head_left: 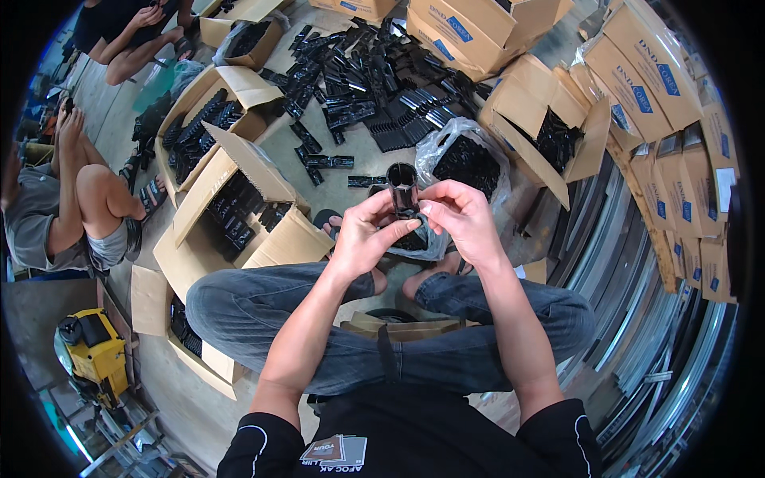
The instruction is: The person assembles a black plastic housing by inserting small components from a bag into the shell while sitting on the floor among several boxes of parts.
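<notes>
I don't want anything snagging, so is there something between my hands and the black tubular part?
Nothing visible stands between them: the left hand and the right hand both touch the black tubular part. The clear plastic bag lies beyond it, not in between.

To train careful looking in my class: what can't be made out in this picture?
All in the head view:
- Lower end of the black tubular part: covered by fingers of the left hand and right hand.
- Part of the plastic bag below: behind the hands.
- Upper-left co-worker: head cut off by the top edge.
- Insides of stacked cartons, right: hidden by cardboard.
</notes>
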### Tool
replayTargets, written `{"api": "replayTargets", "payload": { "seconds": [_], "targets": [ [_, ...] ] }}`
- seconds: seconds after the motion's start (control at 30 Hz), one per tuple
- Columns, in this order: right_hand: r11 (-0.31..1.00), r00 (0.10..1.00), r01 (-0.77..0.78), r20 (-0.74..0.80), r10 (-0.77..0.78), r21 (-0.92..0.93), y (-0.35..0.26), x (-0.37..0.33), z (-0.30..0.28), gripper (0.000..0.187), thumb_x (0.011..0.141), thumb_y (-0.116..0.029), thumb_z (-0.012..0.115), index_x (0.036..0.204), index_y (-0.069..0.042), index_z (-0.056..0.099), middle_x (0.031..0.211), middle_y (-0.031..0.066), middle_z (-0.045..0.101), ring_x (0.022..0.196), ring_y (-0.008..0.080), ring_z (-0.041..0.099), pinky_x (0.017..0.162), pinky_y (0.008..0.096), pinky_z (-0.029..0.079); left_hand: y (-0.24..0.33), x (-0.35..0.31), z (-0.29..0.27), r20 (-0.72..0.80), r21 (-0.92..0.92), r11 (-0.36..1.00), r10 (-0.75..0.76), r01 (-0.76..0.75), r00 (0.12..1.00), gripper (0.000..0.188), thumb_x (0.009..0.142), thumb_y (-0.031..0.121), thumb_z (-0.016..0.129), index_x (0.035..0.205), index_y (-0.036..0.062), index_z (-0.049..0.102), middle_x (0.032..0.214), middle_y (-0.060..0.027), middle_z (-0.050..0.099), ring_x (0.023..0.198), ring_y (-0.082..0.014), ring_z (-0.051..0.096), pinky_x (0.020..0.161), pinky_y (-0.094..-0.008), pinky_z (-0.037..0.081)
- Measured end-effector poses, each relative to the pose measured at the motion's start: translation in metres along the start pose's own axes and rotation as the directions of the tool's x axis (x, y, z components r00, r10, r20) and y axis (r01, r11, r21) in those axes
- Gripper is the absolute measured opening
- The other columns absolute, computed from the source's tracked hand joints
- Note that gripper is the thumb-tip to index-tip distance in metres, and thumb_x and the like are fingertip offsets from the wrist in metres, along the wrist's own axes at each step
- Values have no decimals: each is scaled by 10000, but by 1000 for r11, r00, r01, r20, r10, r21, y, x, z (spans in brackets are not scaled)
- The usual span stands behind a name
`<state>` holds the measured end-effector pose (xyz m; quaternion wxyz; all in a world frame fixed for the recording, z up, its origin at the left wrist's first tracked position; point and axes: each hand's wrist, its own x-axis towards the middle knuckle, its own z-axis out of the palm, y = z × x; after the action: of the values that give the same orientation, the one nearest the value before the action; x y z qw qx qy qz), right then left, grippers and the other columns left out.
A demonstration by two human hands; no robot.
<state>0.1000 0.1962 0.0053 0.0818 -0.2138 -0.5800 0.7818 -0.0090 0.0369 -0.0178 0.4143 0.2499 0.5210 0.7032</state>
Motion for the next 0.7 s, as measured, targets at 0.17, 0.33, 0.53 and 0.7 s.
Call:
{"api": "replayTargets", "payload": {
  "seconds": [0.17, 0.33, 0.53, 0.7],
  "targets": [
    [999, 999, 28, -42, -26, 42, 4, -1, 7, 137, 935, -49, 653, 1047, 28, 674, 827, 10, 647, 670, 44, 543, 583, 195, 439, 2, 0, 0, -15, 14, 999, 32, -32, 999, 440, 879, -55, 708, 1302, -10, 593, 1224, -76, 669, 1112, -116, 613, 991, -299, 505],
    [998, 998, 15, -57, -11, 69, 6, -1, 9, 142, 942, -55, 652, 1056, 27, 670, 824, 5, 641, 666, 43, 537, 577, 195, 434, 2, 1, 0, -25, 2, 1000, 30, -30, 999, 456, 875, -44, 718, 1312, -7, 591, 1229, -75, 670, 1111, -117, 616, 990, -297, 504],
    [998, 998, 17, -63, -13, 64, 10, -1, 9, 129, 945, -52, 646, 1042, 31, 664, 817, 12, 635, 645, 47, 526, 555, 196, 419, 3, 1, -2, -16, 12, 1000, 1, 0, 1000, 451, 879, -55, 705, 1310, -40, 573, 1272, -121, 642, 1144, -167, 618, 1005, -317, 499],
    [984, 998, -8, -53, 18, 180, 16, 0, 9, 120, 948, -62, 644, 1024, 29, 657, 811, 23, 635, 622, 53, 517, 536, 200, 402, 4, 1, -1, -22, -1, 1000, -1, 1, 1000, 456, 882, -61, 698, 1319, -42, 568, 1281, -127, 636, 1138, -173, 625, 1009, -317, 499]
  ]
}}
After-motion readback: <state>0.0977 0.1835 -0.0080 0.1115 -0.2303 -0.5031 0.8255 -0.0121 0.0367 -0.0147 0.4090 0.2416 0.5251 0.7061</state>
